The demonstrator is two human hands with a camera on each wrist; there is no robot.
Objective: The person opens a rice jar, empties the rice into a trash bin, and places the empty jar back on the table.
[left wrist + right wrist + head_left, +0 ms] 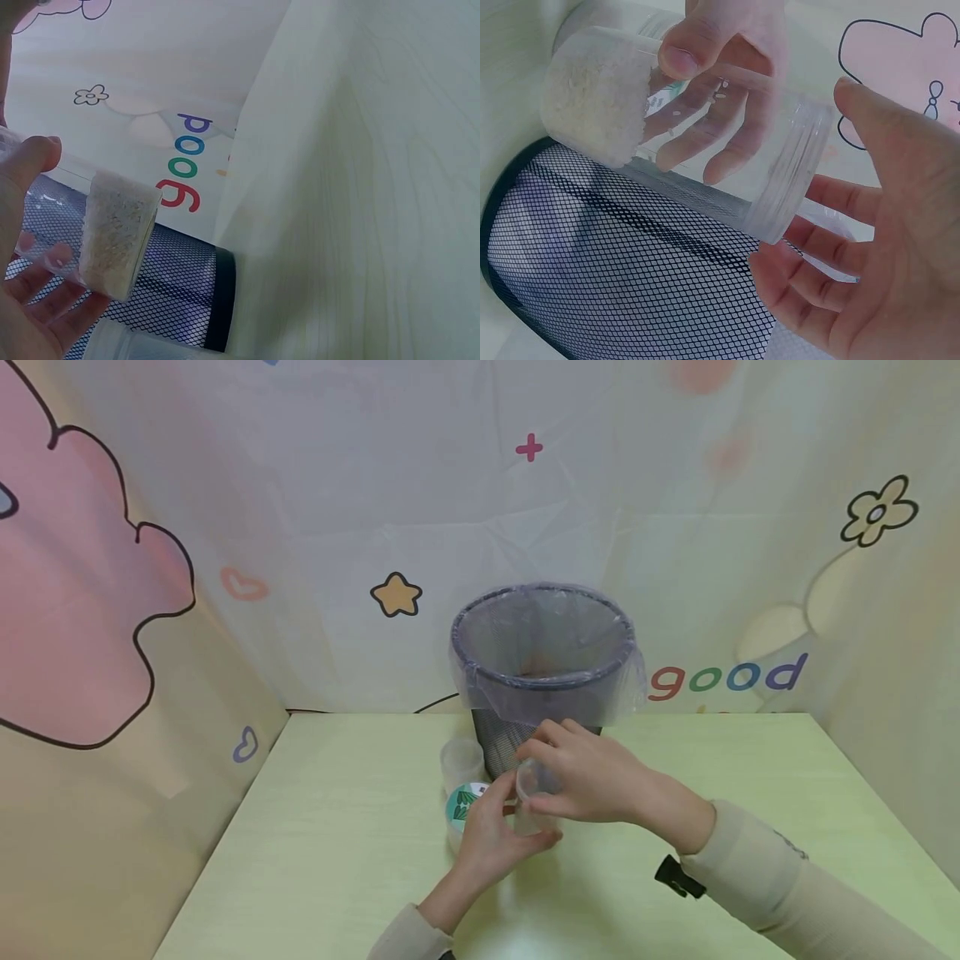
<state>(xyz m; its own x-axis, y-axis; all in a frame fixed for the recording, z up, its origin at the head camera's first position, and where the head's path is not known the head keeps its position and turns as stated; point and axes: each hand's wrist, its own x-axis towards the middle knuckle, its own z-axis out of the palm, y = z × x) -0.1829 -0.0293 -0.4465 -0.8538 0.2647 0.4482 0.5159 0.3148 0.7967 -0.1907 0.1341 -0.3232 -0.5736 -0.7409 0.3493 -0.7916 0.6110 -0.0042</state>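
Observation:
A clear plastic jar (pixel 697 131) is tilted, with white, rice-like grains in its base. My left hand (pixel 34 247) holds it round the side, thumb on one side and fingers on the other. At its ridged mouth end, my right hand (pixel 588 777) spreads thumb and curved fingers about the rim; whether they press on it cannot be made out. Beside my left hand stands a jar with a green leaf-patterned label (pixel 459 807), partly hidden. Just behind that is another clear jar (pixel 461 760).
Directly beyond my hands, a black mesh bin (pixel 498 739) with a thin clear bag (pixel 555 702) over its rim stands on the pale table (pixel 337 827). A printed curtain (pixel 315 527) hangs behind and along the sides.

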